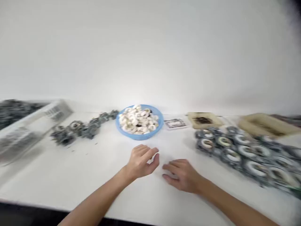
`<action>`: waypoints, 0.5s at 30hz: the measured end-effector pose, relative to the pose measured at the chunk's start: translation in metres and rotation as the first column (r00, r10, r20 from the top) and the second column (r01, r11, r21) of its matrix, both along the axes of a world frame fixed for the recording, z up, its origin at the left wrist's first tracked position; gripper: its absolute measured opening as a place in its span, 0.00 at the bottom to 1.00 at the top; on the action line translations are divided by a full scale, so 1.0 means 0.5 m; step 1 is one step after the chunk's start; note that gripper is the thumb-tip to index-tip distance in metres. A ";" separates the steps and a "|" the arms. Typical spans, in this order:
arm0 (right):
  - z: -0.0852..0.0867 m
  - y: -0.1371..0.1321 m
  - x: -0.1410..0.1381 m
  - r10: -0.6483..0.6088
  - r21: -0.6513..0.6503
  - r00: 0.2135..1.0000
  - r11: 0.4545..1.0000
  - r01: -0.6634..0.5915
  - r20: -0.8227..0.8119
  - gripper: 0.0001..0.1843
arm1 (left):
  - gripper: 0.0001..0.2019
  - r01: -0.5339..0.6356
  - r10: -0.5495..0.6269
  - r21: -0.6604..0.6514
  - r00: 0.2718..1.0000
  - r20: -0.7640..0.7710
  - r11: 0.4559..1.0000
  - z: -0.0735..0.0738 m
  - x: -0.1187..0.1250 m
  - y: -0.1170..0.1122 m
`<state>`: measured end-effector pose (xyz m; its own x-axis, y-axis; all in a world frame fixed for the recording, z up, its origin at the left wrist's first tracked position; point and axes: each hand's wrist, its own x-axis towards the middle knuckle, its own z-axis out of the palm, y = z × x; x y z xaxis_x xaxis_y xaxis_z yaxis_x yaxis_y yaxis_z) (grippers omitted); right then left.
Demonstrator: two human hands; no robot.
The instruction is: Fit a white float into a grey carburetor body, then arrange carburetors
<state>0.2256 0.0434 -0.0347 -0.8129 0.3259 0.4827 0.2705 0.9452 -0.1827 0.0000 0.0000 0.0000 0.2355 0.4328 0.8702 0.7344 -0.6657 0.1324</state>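
My left hand [141,161] hovers just above the white table [77,169], fingers loosely curled and apart, with nothing visible in it. My right hand [182,175] rests close beside it, fingers bent and pointing left, also empty as far as the blur lets me see. Straight ahead of both hands stands a blue bowl [160,125] heaped with white rings [137,120]. The whole picture is smeared by motion.
Grey metal parts [80,128] lie in a row left of the bowl. A clear plastic bin [28,125] sits at far left. Rows of grey pieces with white rings [244,150] fill the right. Beige trays [204,120] and a small card [175,123] stand behind.
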 end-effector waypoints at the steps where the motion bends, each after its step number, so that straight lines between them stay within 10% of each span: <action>1: 0.001 0.007 0.010 -0.010 -0.022 1.000 1.000 0.010 0.016 0.12 | 0.07 -0.047 0.046 0.086 0.999 0.013 0.995 0.010 -0.019 0.004; 6: 0.006 0.039 0.032 -0.021 -0.066 0.988 0.997 0.032 0.150 0.12 | 0.07 -0.519 0.514 0.005 0.849 0.121 0.855 0.083 -0.197 0.045; 8: 0.011 0.032 0.029 -0.018 -0.074 0.975 0.997 0.035 0.223 0.12 | 0.13 -0.756 0.807 -0.388 0.588 -0.048 0.528 0.112 -0.300 0.075; 11: 0.018 0.015 0.022 -0.021 -0.105 0.950 0.993 0.056 0.312 0.11 | 0.16 -0.747 0.810 -0.544 0.554 -0.192 0.382 0.122 -0.430 0.134; 15: 0.026 0.004 0.018 -0.038 -0.139 0.925 0.985 0.098 0.378 0.11 | 0.34 -0.733 0.710 -0.601 0.604 -0.361 0.319 0.073 -0.500 0.216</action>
